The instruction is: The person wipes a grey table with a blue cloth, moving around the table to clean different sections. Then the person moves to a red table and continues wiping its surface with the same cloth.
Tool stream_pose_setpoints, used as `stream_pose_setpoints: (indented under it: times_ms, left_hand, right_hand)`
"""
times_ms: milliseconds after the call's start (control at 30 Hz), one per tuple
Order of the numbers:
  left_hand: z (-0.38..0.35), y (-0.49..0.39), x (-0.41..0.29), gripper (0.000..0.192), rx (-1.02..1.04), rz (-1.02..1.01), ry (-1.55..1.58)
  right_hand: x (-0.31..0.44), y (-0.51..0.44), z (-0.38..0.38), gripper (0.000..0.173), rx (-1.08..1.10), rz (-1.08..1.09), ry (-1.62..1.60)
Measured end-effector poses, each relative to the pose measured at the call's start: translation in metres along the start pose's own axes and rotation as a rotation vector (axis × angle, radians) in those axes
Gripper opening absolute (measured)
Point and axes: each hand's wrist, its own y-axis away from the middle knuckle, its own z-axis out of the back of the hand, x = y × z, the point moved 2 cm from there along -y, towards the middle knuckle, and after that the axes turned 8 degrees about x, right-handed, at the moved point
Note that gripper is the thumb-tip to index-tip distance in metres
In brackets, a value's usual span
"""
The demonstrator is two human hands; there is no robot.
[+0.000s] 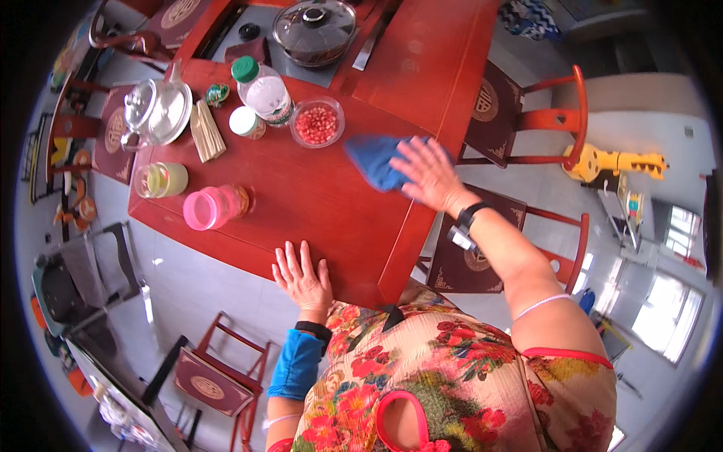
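Observation:
My right hand [431, 174] lies spread over a blue cloth [377, 161], pressing it to the red wooden table [316, 198] by the right edge. The cloth is slightly blurred. At the near edge, my left hand [305, 278] rests flat on the tabletop with its fingers apart and nothing in it. Beyond the cloth to the left sits a clear plastic bowl of pomegranate seeds [317, 124]. Beside it are a clear plastic bottle with a green cap [263, 93] and a small white-lidded jar [245, 122]. A pink-rimmed cup [214, 207] stands left of my left hand.
Further left are a glass teapot [155, 110], a folded tan bundle [207, 131] and a glass of greenish contents [161, 180]. A lidded pan [314, 33] stands at the far side. Wooden chairs [551, 121] flank the table; another chair [217, 381] stands at lower left.

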Motion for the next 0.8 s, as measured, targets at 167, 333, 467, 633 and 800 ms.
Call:
stream_pose_setpoints:
  times_ms: [167, 333, 467, 633, 800]
  left_hand:
    - [-0.001, 0.003, 0.002, 0.055, 0.03, 0.046, 0.01]
    - [0.005, 0.002, -0.001, 0.053, -0.031, 0.064, 0.058]
    - [0.008, 0.001, -0.001, 0.054, -0.102, 0.084, 0.11]
    - [0.002, 0.008, -0.002, 0.057, -0.113, 0.096, 0.068]
    - [-0.008, 0.013, -0.004, 0.059, -0.143, 0.106, -0.113]
  right_hand:
    - [-0.072, -0.031, 0.006, 0.061, -0.079, -0.112, 0.045]
    - [-0.072, -0.033, 0.008, 0.058, -0.097, -0.047, 0.032]
    - [-0.077, -0.034, 0.003, 0.057, -0.096, 0.023, 0.051]
    - [-0.079, -0.035, 0.0, 0.059, -0.059, 0.096, 0.056]
    - [-0.091, -0.037, 0.006, 0.061, -0.011, 0.342, 0.079]
